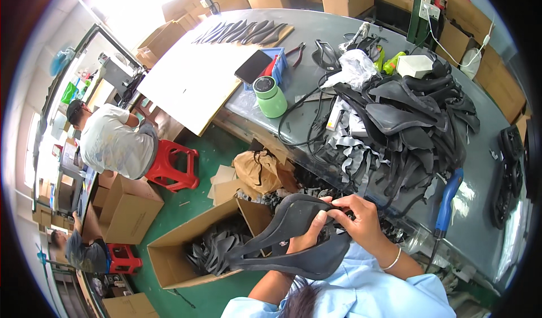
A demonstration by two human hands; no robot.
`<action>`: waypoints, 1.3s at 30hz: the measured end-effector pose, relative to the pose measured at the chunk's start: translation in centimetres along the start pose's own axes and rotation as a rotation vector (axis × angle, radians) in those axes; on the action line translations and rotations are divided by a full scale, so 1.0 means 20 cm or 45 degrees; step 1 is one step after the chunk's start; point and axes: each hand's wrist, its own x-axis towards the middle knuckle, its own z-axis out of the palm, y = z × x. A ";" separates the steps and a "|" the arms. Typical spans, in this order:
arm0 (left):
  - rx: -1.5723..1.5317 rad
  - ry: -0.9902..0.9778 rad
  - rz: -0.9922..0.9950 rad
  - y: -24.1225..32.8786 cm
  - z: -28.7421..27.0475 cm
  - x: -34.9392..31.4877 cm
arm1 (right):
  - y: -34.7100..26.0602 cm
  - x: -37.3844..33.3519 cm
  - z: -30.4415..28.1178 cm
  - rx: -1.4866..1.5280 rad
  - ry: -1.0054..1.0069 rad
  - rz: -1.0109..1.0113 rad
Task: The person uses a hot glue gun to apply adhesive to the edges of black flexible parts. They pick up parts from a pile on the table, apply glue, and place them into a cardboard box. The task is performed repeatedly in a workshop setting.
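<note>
A black bicycle saddle piece (271, 227) with a long opening down its middle is held in front of my chest, its narrow nose pointing left. My left hand (307, 234) reaches through the opening and grips the upper wing. With bent fingers, my right hand (357, 219) pinches the rim at the wide end, close to the left fingertips. Below the nose stands an open cardboard box (169, 261) with many black saddle pieces (217, 250) inside. On the grey table (480, 148) to the right lies a heap of similar black saddle pieces (403, 114).
A blue-handled tool (449, 202) lies near the table's front edge. A green jar (271, 99), a phone (254, 66) and a blue bin (278, 64) stand further back. Two people (116, 140) (84, 253) sit on red stools (175, 168) at the left. Scraps lie under the table.
</note>
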 end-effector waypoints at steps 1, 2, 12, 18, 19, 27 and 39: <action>0.197 0.004 0.080 0.01 -0.01 0.01 | 0.01 0.02 0.00 -0.122 -0.003 -0.155; 0.393 -0.003 0.158 0.01 -0.03 0.02 | 0.02 0.03 -0.02 -0.249 0.002 -0.303; 0.739 0.063 0.337 0.06 0.01 0.02 | 0.06 0.09 -0.08 -0.674 -0.393 -0.558; 0.840 0.100 0.305 0.00 0.03 -0.01 | 0.03 0.11 -0.09 -0.784 -0.471 -0.537; 0.885 0.094 0.378 0.01 0.03 -0.02 | 0.03 0.11 -0.09 -0.783 -0.460 -0.528; 0.698 0.108 0.367 -0.07 0.06 -0.03 | 0.07 0.10 -0.07 -0.650 -0.349 -0.524; 0.639 0.192 0.460 -0.16 0.08 -0.04 | 0.06 0.07 -0.08 -0.910 -0.243 -0.634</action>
